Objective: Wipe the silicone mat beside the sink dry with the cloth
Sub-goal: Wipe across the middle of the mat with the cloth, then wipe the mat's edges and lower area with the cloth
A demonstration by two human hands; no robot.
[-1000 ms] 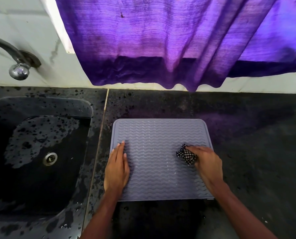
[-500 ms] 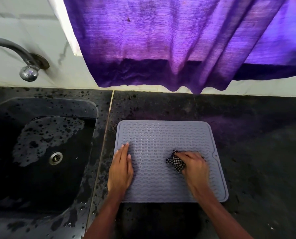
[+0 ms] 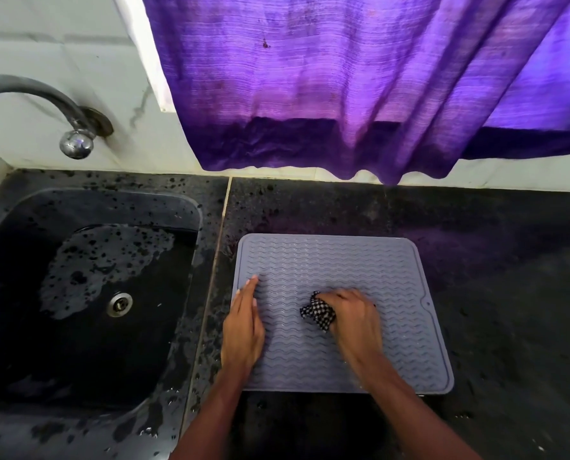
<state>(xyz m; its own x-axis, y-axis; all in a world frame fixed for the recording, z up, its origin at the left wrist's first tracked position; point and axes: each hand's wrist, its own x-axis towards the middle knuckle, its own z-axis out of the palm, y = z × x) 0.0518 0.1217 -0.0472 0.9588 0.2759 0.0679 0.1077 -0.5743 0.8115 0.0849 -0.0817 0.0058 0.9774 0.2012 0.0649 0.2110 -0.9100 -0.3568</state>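
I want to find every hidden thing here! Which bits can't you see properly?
All in the head view:
- Cloth: mostly bunched under the right hand, which is slightly blurred, so the cloth's full size is hidden.
- Mat: the parts beneath the right hand and the flat left hand are covered.
- Tap: its spout is cut off by the left edge.
- Whatever is behind the purple curtain: hidden by it.

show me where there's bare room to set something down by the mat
Free: dark counter right of the silicone mat; the strip between mat and curtain. Crowded: left hand flat on the mat's left edge, right hand gripping the checked cloth mid-mat.
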